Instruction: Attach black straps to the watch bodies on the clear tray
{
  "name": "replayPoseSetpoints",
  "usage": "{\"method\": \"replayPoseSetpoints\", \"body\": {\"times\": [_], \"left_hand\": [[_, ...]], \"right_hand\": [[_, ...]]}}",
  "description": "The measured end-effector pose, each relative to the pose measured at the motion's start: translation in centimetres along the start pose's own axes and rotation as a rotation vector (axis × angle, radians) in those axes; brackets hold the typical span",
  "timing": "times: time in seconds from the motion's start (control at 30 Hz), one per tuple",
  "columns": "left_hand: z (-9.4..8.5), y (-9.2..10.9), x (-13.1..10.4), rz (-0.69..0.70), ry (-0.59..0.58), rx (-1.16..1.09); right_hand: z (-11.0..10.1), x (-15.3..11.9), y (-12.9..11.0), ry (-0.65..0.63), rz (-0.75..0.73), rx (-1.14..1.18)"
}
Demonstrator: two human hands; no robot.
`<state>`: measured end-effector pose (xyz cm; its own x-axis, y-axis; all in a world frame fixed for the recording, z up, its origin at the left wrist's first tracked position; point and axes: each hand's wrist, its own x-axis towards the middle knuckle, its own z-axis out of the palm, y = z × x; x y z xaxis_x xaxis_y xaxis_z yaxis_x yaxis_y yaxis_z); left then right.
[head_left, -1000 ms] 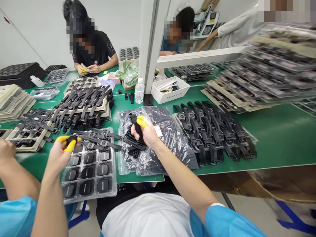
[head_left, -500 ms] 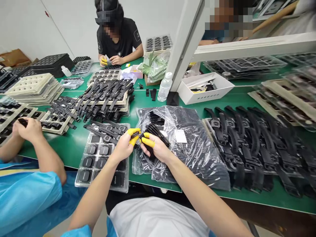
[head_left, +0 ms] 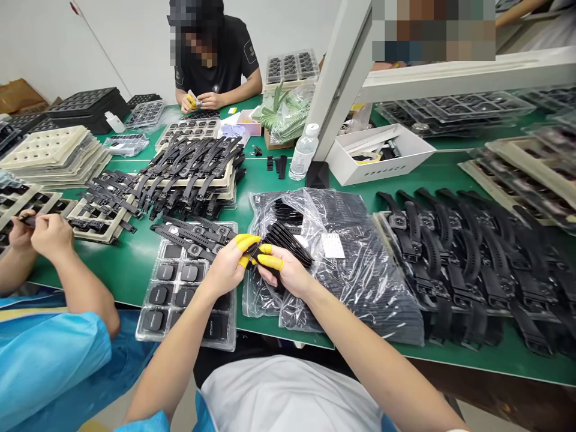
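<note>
My left hand [head_left: 229,264], with yellow finger cots on its thumb and forefinger, pinches a small black watch part above the table. My right hand [head_left: 288,271], also in yellow finger cots, grips a black watch strap [head_left: 255,252] against that part; the fingers hide much of both. Below the right hand is a clear plastic bag [head_left: 378,288] of black straps, with several straps fanned at its open end. Beside my left hand, finished-looking black watches [head_left: 194,247] lie across a clear tray [head_left: 231,336] of square black watch bodies.
Watches with straps [head_left: 454,264] cover trays at the right. A stack of strapped watches [head_left: 189,174] stands ahead on the left. Behind the bag are a bottle [head_left: 304,153] and a white box [head_left: 382,162]. One co-worker's hands [head_left: 49,234] are at the left; another person [head_left: 220,60] sits opposite.
My hands stay together and have turned the black pieces slightly, so more of the strap shows between the fingers. The view has shifted a little. The left co-worker's hands have drawn apart slightly.
</note>
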<state>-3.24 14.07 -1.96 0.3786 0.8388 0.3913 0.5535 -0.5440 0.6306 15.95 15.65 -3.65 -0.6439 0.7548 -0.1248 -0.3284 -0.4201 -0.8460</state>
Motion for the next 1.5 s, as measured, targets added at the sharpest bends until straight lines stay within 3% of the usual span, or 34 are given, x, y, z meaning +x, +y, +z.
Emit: {"method": "replayPoseSetpoints", "body": {"times": [0.23,0.43,0.73,0.97,1.07,1.2,1.4,1.5], "left_hand": [[0.5,0.2,-0.1,-0.010,0.037,0.037],[-0.2,0.5,-0.2,-0.035,-0.077,0.005],[0.1,0.1,-0.1,-0.053,-0.146,0.241],[-0.4,0.3,-0.3,-0.044,-0.109,0.035],[-0.3,0.1,-0.4,-0.118,-0.040,-0.044],[0.0,0.1,-0.3,-0.179,0.141,-0.182],[0.7,0.5,-0.1,-0.266,0.251,-0.576],[0.5,0.3,0.1,-0.382,0.450,-0.706]], "right_hand": [[0.4,0.0,-0.5,0.017,0.026,0.140],[0.2,0.0,-0.4,0.069,0.058,0.202],[0.0,0.3,-0.1,0.094,0.105,0.141],[0.4,0.1,-0.3,0.066,0.086,0.093],[0.3,0.1,-0.2,0.082,0.037,0.112],[0.4,0.0,-0.1,0.074,-0.001,0.073],[0.2,-0.2,-0.5,-0.064,0.186,0.135],[-0.2,-0.3,-0.5,-0.104,0.273,0.158]]}}
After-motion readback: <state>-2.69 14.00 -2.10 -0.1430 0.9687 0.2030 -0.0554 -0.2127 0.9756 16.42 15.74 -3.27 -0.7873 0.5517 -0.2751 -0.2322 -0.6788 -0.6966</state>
